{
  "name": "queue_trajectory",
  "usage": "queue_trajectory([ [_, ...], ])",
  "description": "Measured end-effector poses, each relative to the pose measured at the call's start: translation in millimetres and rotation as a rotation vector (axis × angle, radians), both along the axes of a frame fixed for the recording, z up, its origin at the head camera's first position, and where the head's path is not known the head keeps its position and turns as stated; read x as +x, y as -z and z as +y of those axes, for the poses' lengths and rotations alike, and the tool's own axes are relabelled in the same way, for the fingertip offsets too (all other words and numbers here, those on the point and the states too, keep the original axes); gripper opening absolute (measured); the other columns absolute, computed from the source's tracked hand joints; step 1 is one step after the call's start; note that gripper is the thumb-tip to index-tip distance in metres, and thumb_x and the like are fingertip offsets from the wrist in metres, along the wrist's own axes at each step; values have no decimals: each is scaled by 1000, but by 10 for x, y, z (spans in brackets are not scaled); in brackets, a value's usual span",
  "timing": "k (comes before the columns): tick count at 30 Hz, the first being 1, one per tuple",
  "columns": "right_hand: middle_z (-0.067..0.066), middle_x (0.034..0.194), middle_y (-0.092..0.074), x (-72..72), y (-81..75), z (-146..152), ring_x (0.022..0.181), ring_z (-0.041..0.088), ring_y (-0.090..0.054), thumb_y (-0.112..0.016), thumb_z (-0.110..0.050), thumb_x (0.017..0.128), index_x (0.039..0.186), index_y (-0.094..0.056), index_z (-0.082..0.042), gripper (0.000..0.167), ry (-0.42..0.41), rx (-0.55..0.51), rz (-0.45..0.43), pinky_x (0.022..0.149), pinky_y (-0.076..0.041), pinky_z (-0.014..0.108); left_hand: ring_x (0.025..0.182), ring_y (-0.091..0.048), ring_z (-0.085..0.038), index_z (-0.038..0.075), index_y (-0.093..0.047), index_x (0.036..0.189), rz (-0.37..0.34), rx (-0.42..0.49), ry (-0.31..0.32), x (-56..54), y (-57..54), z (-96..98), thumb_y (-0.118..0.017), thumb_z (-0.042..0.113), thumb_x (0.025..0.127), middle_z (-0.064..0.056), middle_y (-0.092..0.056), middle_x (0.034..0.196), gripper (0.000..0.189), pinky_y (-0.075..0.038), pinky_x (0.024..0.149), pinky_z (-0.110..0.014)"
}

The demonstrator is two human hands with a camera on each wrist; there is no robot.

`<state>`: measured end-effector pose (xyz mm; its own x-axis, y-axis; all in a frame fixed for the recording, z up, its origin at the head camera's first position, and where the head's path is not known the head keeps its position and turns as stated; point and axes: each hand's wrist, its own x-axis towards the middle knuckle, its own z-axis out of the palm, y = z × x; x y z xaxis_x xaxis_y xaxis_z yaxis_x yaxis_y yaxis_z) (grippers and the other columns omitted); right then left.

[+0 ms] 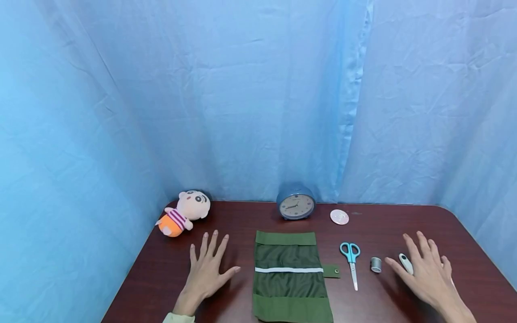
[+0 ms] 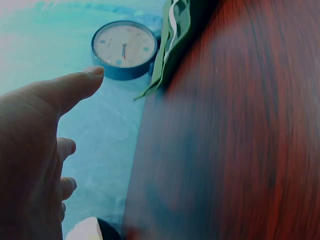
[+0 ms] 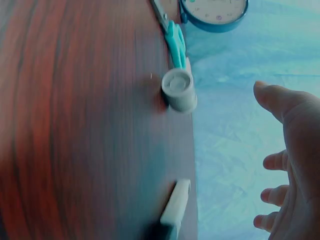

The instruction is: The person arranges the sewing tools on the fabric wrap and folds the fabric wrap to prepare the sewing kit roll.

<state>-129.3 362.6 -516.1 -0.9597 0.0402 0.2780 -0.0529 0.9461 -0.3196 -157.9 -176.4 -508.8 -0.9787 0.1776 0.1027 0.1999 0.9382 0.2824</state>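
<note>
Left hand and right hand, grip wide, flank a green pouch (clock lettering unreadable).

We hover our left grip left of the green pouch and our right grip well to its right, both palm-down, fingers spread, thumbs angled toward it.

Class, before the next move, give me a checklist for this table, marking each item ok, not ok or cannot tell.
1. Hands free: ok; left hand and right hand are spread, holding nothing.
2. Green pouch unfolded: ok; its strap sticks out sideways.
3. Scissors closed: ok; blades together.
4. Thread spool upright: ok.
5. White-handled tool uncovered in the head view: not ok; the right hand partly hides it.
6. Pouch pockets empty: cannot tell.
</note>
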Motion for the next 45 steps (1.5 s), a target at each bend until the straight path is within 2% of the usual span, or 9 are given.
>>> queue_trajectory([
  [8, 37, 154, -25, -103, -29, -204, 137, 58, -24, -62, -52, 94, 152, -30, 4, 87, 11, -40, 2, 93, -20, 77, 156, -13, -42, 24, -28, 160, -13, 0, 56, 0, 32, 204, -62, 63, 89, -13, -22, 168, 88, -11, 117, -75],
  [15, 36, 149, -32, -177, -10, -383, 135, 58, -28, -59, -55, 95, 147, -37, 5, 82, 41, -55, -14, 94, -19, 77, 156, -15, -43, 25, -29, 160, -33, 7, 101, 12, 62, 366, -59, 67, 88, -13, -24, 167, 88, -15, 115, -76],
  [25, 34, 147, -36, -246, 52, -568, 132, 53, -34, -60, -52, 96, 144, -41, 5, 77, 38, -77, -22, 92, -23, 76, 157, -11, -42, 22, -29, 160, -94, 40, 140, 19, 167, 526, -55, 73, 88, -15, -18, 169, 92, -14, 115, -75],
  [29, 35, 147, -37, -260, 73, -638, 131, 53, -35, -59, -53, 96, 145, -41, 5, 77, 43, -91, -58, 93, -23, 74, 157, -11, -43, 22, -29, 160, -116, 65, 155, 31, 203, 566, -56, 71, 88, -17, -17, 168, 91, -13, 115, -76],
  [37, 36, 148, -35, -312, 120, -751, 135, 54, -32, -53, -60, 97, 148, -38, 6, 85, 66, -99, -212, 96, -20, 79, 157, -10, -43, 23, -27, 160, -181, 92, 163, 21, 295, 576, -55, 72, 88, -16, -18, 169, 91, -12, 115, -76],
  [45, 36, 146, -39, -343, 203, -809, 135, 54, -35, -53, -61, 96, 146, -40, 6, 84, 63, -119, -229, 97, -16, 82, 156, -11, -44, 23, -29, 160, -215, 141, 186, 9, 357, 550, -56, 70, 89, -16, -20, 168, 90, -10, 115, -77],
])
